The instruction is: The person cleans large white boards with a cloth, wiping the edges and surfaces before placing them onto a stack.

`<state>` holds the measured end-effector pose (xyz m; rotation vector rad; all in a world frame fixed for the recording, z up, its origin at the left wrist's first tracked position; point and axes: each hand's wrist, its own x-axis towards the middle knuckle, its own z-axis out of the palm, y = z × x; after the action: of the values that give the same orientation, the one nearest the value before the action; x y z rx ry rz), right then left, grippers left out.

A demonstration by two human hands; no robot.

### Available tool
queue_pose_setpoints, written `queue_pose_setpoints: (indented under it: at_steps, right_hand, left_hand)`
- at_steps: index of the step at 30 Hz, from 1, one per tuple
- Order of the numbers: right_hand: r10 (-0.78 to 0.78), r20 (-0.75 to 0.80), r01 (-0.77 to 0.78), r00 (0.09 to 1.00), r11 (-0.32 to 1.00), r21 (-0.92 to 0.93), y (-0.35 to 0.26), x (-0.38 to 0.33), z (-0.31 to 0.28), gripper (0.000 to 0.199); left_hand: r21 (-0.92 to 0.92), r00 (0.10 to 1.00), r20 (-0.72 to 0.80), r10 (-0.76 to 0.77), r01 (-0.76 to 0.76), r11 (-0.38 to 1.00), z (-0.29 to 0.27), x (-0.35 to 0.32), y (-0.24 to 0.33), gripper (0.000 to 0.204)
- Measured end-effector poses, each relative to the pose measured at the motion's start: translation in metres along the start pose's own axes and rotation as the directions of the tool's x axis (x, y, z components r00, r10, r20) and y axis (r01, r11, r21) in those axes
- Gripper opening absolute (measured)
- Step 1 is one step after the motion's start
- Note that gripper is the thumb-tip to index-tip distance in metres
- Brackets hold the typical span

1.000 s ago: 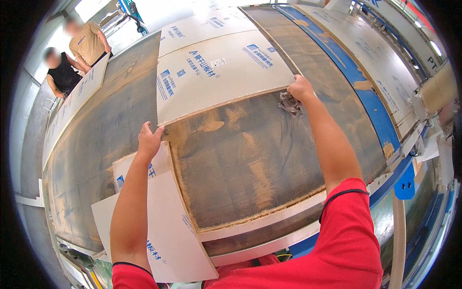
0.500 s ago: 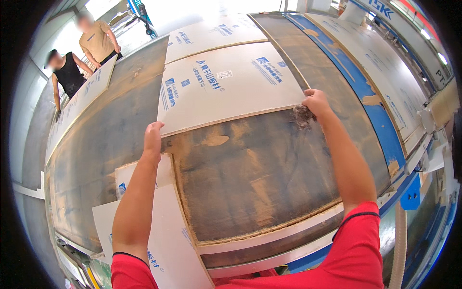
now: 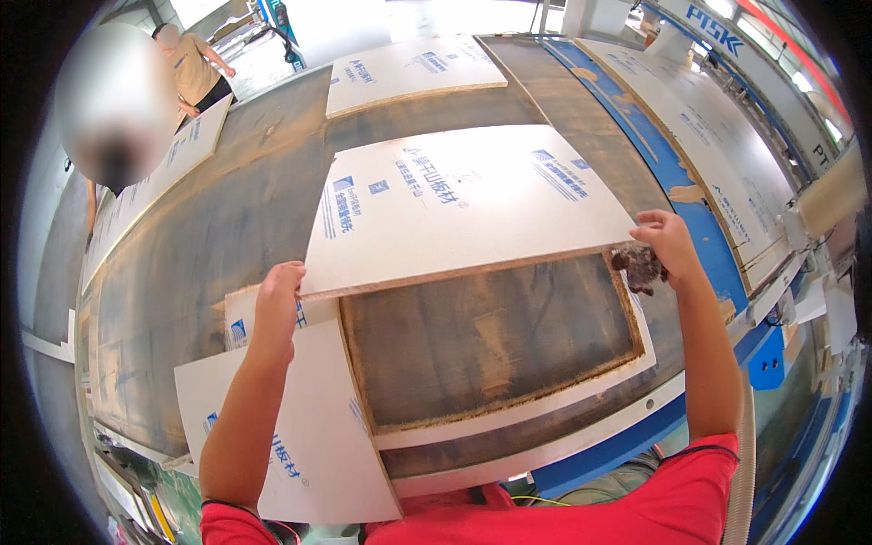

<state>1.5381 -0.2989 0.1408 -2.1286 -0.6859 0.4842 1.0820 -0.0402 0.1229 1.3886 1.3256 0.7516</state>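
Note:
A large white-faced board [image 3: 490, 209] with blue printing is held by its near corners between my two hands. My left hand [image 3: 282, 291] is closed on the near left corner. At the near right corner, my right hand [image 3: 668, 241] pinches the edge. That same hand also has a dark brown, shaggy tuft [image 3: 640, 265] in it, hanging under the palm; its kind is unclear. The board's near edge overlaps a thin white border strip [image 3: 545, 400] and a white panel [image 3: 313, 418] lying at the near left.
A second white board [image 3: 409, 73] lies at the far side of the brown-stained machine bed [image 3: 227, 218]. A long white sheet [image 3: 699, 136] lies right, beside a blue strip [image 3: 627, 113]. Two people [image 3: 195, 73] stand far left, by another board [image 3: 186, 150].
The held board has come toward me and slightly right, opening a gap from the far board. Both hands moved with it. At the far left, one person has come closer.

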Motion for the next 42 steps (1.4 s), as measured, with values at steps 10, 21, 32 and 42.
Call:
queue_pose_setpoints:
  at_steps: [10,21,32,42]
  right_hand:
    - [-0.016,-0.128,0.023,0.992,0.999,0.048,0.046,-0.085,-0.050,0.039]
    - [0.027,-0.311,0.003,0.950,0.995,0.096,0.067,-0.200,-0.060,0.040]
    - [0.215,-0.342,-0.149,0.915,0.966,0.209,-0.061,-0.548,0.403,0.032]
    - [0.279,-0.334,-0.192,0.900,0.943,0.272,-0.149,-0.645,0.656,0.036]
  left_hand:
    - [0.022,0.993,0.116,-0.029,0.026,0.999,-0.004,-0.141,-0.006,0.030]
    - [-0.108,0.937,0.347,0.034,0.004,0.994,-0.067,-0.225,-0.074,0.031]
    - [0.014,0.819,0.560,0.127,-0.162,0.987,-0.645,-0.131,-0.296,0.035]
    - [-0.113,0.857,0.504,0.108,-0.059,0.992,-0.875,-0.109,-0.462,0.033]
